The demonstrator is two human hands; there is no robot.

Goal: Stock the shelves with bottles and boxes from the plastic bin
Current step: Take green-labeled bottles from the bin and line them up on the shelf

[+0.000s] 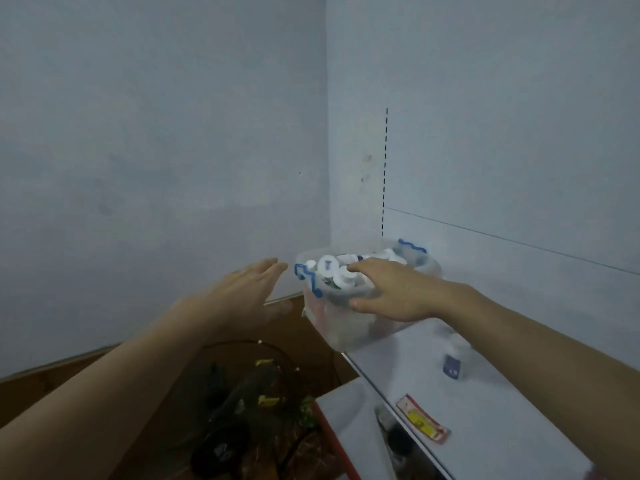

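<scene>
Reaching into the plastic bin at the shelf's left end, our right hand curls over its white-capped bottles, left hand flat-fingered beside; next we must lift one out.

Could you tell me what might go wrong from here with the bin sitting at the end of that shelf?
1. The plastic bin overhangs the left end of the shelf; a pull from the right hand, which grips its near rim, might tip it toward the floor.
2. The left hand is open and apart from the bin, so that side seems unsupported.
3. The small bottle lying on the shelf could get knocked.
</scene>
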